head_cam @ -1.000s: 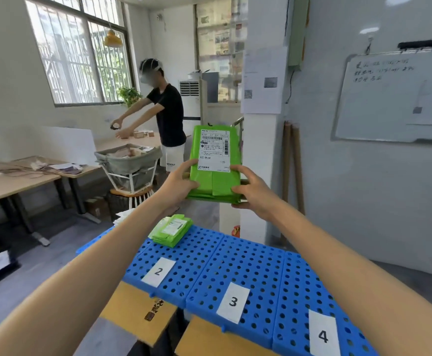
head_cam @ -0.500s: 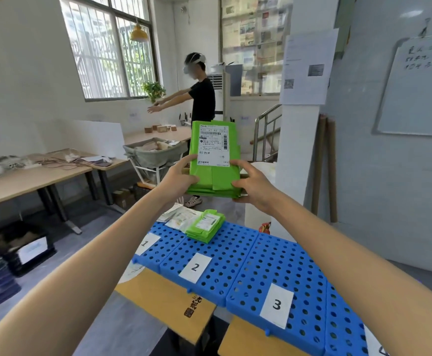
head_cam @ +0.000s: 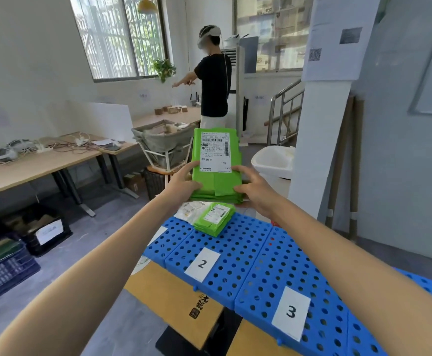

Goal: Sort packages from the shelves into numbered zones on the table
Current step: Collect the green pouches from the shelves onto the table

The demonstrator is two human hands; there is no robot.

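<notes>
**Q:** Where is the package?

**A:** A large green package [head_cam: 214, 163] is held in the air at picture centre, its shipping label facing the camera. It hangs above the far edge of the blue perforated table top [head_cam: 235, 253] and does not touch it.

**Q:** How do the hands hold it?

**A:** The left hand [head_cam: 181, 185] grips its lower corner at eight o'clock, and the right hand [head_cam: 254, 191] grips the one at four o'clock. Each thumb lies on the front face. The other fingers curl behind and under, mostly hidden.

**Q:** What lies beneath?

**A:** At six o'clock from it, a small green package [head_cam: 213, 219] rests on the panel marked by card 2 [head_cam: 202, 264]. A pale parcel [head_cam: 190, 209] beside that is half covered, and its print is too small to read. Card 3 [head_cam: 291, 312] sits at five o'clock. The left forearm hides most of another white card [head_cam: 157, 233], so its number cannot be read.

**Q:** And farther out?

**A:** At twelve o'clock another person [head_cam: 213, 80] stands with arms stretched out. A white bin [head_cam: 274, 163] stands at three o'clock from the package, and a grey basket cart [head_cam: 163, 140] at nine o'clock.
</notes>
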